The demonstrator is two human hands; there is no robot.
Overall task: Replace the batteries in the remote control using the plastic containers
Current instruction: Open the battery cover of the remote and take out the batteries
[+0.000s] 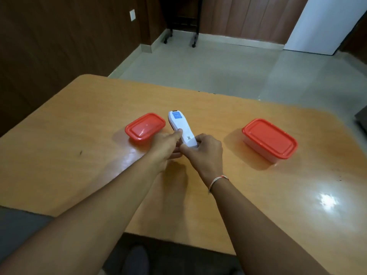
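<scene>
Remote control (181,129), white and smooth, is held above the middle of the desk (79,135) with its back side up, its long tapered body pointing away from the person. A blue label sits near its far end and a small printed code near the close end. The left hand (165,144) is curled around the remote's left edge, thumb laid across the white plastic. The right hand (204,149) is closed around the near end, fingers wrapped over the rounded tip. A thin pale thread band (216,181) circles the right wrist.

Just to the left of the remote, partly behind the left hand, stands a small rectangular container (145,126) with rounded corners and a glossy red snap-on lid; the lid is shut, and what is inside cannot be told. Well to the right sits a second container (269,139) of the same kind: a red lid, raised at the rim, closes a cloudy translucent tub. Its contents do not show through the plastic.

The desk has an orange-brown wood-grain laminate top with a rounded far-left corner, shiny enough to carry a bright glare patch at the right and soft reflections under the arms. Beyond it lies a pale grey polished floor (198,66), bordered by dark brown panelled walls (59,36).
</scene>
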